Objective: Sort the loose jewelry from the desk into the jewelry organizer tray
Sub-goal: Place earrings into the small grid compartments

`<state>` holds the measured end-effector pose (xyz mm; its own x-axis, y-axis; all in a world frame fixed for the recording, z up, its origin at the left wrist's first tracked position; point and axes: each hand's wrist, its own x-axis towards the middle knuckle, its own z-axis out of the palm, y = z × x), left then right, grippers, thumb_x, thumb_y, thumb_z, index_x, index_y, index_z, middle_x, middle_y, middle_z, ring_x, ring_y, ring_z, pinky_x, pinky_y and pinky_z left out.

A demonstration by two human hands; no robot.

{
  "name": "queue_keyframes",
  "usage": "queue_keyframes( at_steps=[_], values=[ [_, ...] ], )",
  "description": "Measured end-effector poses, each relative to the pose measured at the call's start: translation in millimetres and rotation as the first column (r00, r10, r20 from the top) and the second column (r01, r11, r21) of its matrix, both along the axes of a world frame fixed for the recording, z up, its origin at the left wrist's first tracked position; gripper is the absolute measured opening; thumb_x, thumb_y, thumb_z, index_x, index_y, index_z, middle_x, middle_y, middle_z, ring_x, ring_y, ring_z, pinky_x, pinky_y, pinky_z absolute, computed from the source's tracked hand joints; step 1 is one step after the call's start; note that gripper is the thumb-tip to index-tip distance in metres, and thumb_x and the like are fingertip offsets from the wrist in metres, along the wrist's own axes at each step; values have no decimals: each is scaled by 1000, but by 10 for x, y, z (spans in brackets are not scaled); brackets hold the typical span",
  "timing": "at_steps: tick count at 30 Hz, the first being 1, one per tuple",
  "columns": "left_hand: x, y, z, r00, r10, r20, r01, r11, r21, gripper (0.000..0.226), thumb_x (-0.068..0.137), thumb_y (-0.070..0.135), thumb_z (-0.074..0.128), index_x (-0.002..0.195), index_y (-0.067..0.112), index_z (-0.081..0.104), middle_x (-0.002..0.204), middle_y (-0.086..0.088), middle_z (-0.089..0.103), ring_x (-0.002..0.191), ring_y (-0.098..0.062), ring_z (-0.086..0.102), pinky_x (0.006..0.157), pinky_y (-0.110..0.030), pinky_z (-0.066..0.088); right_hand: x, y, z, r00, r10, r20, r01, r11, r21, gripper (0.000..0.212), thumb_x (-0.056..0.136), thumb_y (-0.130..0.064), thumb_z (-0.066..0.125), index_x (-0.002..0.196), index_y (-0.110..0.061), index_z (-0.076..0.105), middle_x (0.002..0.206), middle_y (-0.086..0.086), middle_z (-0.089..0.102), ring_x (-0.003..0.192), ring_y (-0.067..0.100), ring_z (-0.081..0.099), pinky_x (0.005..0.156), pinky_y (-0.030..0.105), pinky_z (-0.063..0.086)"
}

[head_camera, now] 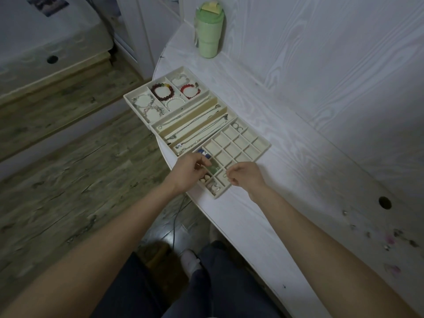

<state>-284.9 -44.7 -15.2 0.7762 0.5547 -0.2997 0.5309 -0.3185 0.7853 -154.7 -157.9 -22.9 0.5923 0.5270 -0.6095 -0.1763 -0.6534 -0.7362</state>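
Pinched between the fingertips of our right hand (245, 174) is a small ring (227, 176), held just above the near cells of the jewelry organizer tray (263, 149). Our left hand (190, 172), just beside it, curls its fingers round something small over the tray's near-left cells; what it is we cannot tell. Beyond both hands lie necklaces (197, 131) and beaded bracelets (161, 91). Well off to the right, loose jewelry (387, 239) is scattered on the desk (298, 191). Far beyond stands a green tumbler (208, 33).

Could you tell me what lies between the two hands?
In the head view, small grid compartments of the cream jewelry organizer tray separate left hand from right hand.
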Motion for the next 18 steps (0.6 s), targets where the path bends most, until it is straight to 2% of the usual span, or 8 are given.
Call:
queue_keyframes(
  at_steps=[3,6,8,12,14,16,18],
  values=[
    [-39,-13,-36,1000,-24,-3,24,998,65,18,89,-4,56,100,4,67,102,-4,61,80,-11,57,64,0,41,-10,-33,-54,993,28,118,-21,998,-56,11,85,2,59,85,-1,69,82,9,65,77,17,59,76,28,48],
    [-41,-30,-73,998,-57,-19,59,992,113,18,90,-1,54,99,6,67,101,-1,57,80,-8,52,64,1,37,-39,-20,-62,975,84,207,-67,994,-88,13,86,1,61,93,5,71,100,16,70,99,23,62,86,28,48],
    [-38,-46,-85,998,-65,-27,68,988,138,19,91,-2,52,99,6,68,99,-1,58,80,-8,51,63,0,36,-54,5,-83,967,108,230,-83,990,-118,14,86,1,61,94,7,71,103,19,69,104,26,62,90,29,48],
    [-43,-86,-75,995,-88,-50,95,982,165,25,92,-4,47,102,4,68,97,-1,59,86,-9,51,70,-6,32,-101,77,-141,908,237,345,-161,958,-236,16,86,0,59,92,10,70,98,21,70,94,28,66,83,34,52],
    [-55,-97,-86,990,-113,-89,128,973,190,28,92,-4,46,105,6,68,100,-1,58,93,-13,53,77,-10,35,-150,120,-149,847,329,417,-198,924,-326,16,88,-2,57,91,3,72,94,15,71,89,27,66,78,35,54],
    [-59,-98,-127,971,-183,-151,217,944,249,35,90,-4,45,113,12,67,114,-7,58,108,-22,52,90,-23,41,-210,151,-127,769,415,486,-204,880,-429,18,90,-4,54,91,-7,72,90,7,70,85,23,65,66,30,51],
    [-61,-112,-116,922,-253,-292,349,870,348,46,89,-2,45,126,22,60,126,-6,50,122,-25,40,98,-35,37,-247,153,-120,700,468,539,-197,853,-483,22,87,-1,53,83,-13,70,82,4,66,80,21,64,56,26,41]
  ],
)
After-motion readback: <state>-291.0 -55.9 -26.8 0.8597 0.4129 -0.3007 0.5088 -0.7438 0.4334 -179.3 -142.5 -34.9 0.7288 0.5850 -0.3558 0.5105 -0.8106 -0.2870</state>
